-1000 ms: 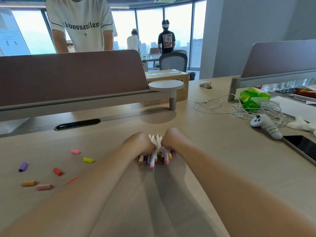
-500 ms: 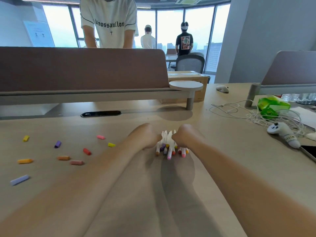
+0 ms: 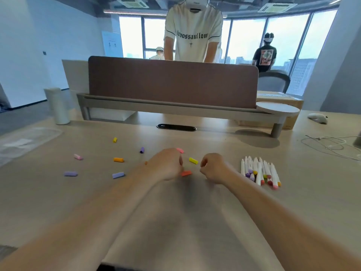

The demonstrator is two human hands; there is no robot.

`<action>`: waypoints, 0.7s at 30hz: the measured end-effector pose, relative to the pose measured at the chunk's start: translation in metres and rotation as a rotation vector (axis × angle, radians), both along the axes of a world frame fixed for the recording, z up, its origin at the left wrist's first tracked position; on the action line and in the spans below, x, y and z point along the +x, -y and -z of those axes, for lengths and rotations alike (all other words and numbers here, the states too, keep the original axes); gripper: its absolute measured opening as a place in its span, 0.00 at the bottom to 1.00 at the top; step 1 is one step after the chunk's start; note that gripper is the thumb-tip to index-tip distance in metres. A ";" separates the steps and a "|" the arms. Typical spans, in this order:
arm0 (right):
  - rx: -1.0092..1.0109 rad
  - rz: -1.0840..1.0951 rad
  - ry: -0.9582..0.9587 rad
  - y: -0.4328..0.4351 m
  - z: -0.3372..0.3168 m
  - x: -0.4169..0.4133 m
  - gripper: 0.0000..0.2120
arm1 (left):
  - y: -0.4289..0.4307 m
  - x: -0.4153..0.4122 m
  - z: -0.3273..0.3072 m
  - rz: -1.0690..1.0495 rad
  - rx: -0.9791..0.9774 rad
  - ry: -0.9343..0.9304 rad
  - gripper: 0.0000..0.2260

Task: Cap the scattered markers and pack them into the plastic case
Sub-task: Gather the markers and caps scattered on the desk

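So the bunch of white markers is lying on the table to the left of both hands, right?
No, the side is wrong. In the head view the bunch of white plastic markers lies on the pale wooden table to the right of both hands, nearest the right hand, with the left hand farther off.

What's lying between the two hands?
In the head view, two loose caps lie between them: a yellow cap and a red cap, which is nearer the left hand than the right hand.
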State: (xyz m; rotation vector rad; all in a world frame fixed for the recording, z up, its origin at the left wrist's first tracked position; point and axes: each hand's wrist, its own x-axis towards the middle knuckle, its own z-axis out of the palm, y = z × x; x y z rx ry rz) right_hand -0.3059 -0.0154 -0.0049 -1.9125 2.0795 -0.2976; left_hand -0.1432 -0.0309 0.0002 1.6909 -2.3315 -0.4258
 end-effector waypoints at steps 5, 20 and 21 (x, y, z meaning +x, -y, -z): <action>-0.095 -0.008 -0.076 0.024 0.010 0.014 0.12 | 0.016 -0.007 0.018 0.031 -0.017 0.138 0.16; -0.171 -0.133 -0.288 0.064 0.033 0.030 0.09 | 0.039 0.034 0.017 0.002 -0.041 -0.019 0.11; -0.176 -0.130 -0.312 0.064 0.033 0.034 0.10 | 0.039 0.041 0.015 -0.011 -0.039 -0.001 0.11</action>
